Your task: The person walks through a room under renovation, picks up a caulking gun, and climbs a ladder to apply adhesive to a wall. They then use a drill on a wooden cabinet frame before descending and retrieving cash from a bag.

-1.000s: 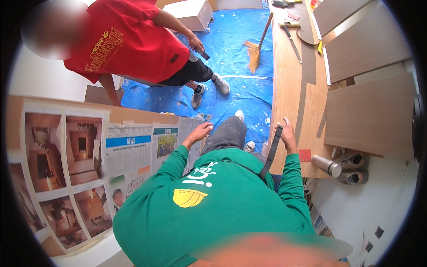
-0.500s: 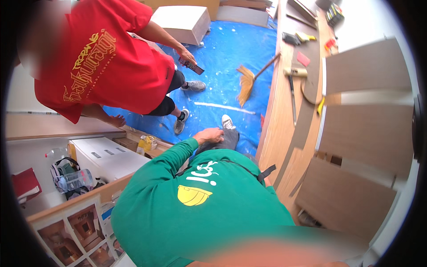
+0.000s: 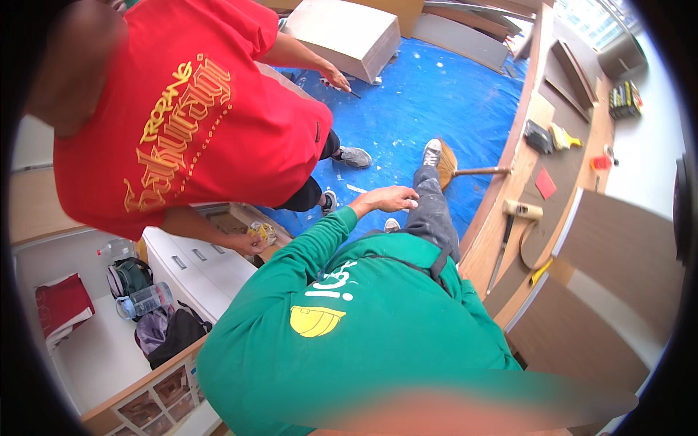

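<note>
The left hand (image 3: 390, 198) is out in front of the body, its back facing up, fingers loosely bent and gripping nothing that shows; it is over the grey trouser leg (image 3: 434, 214), and whether the two touch there is no telling. The right hand is out of sight, so neither its grip nor its gap from the left hand can be told.

The broom (image 3: 448, 165) is the nearest loose thing to the left hand, lying to the far right of it and apart from it, with part of the trouser leg between. Its straw end is just beside the far shoe (image 3: 432, 154) on the blue sheet (image 3: 411, 105); its long axis runs left to right, the handle reaching the edge of the table (image 3: 495, 224). The left hand is the nearer one of those that show; the hidden one cannot be compared.

On the table, to the right of the left hand and well apart from it, lies a mallet (image 3: 523, 210), its pale head on the far side, its dark handle pointing near. On the left, a co-worker in a red shirt (image 3: 218, 109) holds a slim dark thing (image 3: 355, 93) in the far hand
</note>
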The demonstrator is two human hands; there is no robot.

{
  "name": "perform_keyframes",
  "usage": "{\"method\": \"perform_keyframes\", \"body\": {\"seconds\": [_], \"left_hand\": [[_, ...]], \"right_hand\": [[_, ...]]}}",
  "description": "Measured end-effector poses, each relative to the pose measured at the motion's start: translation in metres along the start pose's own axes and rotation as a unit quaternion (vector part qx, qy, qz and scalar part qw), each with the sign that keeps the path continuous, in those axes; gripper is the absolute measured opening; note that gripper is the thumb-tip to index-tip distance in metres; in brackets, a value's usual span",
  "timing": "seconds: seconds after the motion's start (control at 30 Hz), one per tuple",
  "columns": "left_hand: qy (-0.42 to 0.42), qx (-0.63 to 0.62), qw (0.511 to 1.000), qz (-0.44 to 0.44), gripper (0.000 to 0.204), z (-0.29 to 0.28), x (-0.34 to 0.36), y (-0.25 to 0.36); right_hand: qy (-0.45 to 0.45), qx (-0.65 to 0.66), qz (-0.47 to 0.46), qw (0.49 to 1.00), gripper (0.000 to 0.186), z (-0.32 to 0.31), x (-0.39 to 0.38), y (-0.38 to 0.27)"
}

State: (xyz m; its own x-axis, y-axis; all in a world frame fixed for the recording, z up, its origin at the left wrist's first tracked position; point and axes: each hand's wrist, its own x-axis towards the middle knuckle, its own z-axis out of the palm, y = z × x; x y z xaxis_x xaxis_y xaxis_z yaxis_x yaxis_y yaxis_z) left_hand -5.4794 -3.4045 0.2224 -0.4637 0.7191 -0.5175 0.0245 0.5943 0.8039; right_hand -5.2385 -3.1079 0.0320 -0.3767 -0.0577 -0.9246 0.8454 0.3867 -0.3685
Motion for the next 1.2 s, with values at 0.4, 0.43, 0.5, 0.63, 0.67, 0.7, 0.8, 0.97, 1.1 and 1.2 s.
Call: {"method": "perform_keyframes", "body": {"seconds": [0.4, 0.43, 0.5, 0.63, 0.67, 0.7, 0.8, 0.97, 1.1, 1.2], "left_hand": [[0.138, 0.042, 0.976, -0.164, 0.053, -0.210, 0.114, -0.053], [0.178, 0.022, 0.973, -0.149, 0.053, -0.228, 0.126, -0.053], [0.258, -0.031, 0.958, -0.123, 0.052, -0.262, 0.134, -0.048], [0.323, -0.200, 0.916, -0.132, 0.057, -0.317, 0.174, -0.070], [0.333, -0.254, 0.895, -0.153, 0.059, -0.332, 0.182, -0.078], [0.337, -0.308, 0.873, -0.171, 0.061, -0.346, 0.191, -0.086], [0.395, -0.446, 0.776, -0.207, 0.066, -0.380, 0.217, -0.120], [0.461, -0.672, 0.546, -0.196, 0.067, -0.384, 0.258, -0.229], [0.425, -0.699, 0.484, -0.310, 0.072, -0.400, 0.269, -0.262], [0.435, -0.696, 0.461, -0.337, 0.076, -0.427, 0.277, -0.288]], "right_hand": [[0.000, -0.063, -0.048, 0.997, 0.047, -0.316, 0.176, -0.299], [0.017, 0.003, -0.061, 0.998, 0.049, -0.341, 0.170, -0.353], [0.029, -0.006, -0.056, 0.998, 0.045, -0.379, 0.170, -0.437], [0.036, -0.057, -0.069, 0.995, 0.047, -0.430, 0.206, -0.566], [0.035, -0.063, -0.076, 0.995, 0.046, -0.432, 0.219, -0.592], [0.027, -0.067, -0.074, 0.995, 0.045, -0.433, 0.232, -0.611], [0.010, -0.074, -0.058, 0.996, 0.043, -0.423, 0.267, -0.656], [-0.021, -0.164, 0.006, 0.986, 0.045, -0.392, 0.291, -0.714], [0.025, -0.435, -0.176, 0.883, 0.048, -0.405, 0.322, -0.790], [0.049, -0.385, -0.206, 0.898, 0.050, -0.389, 0.349, -0.895]]}}
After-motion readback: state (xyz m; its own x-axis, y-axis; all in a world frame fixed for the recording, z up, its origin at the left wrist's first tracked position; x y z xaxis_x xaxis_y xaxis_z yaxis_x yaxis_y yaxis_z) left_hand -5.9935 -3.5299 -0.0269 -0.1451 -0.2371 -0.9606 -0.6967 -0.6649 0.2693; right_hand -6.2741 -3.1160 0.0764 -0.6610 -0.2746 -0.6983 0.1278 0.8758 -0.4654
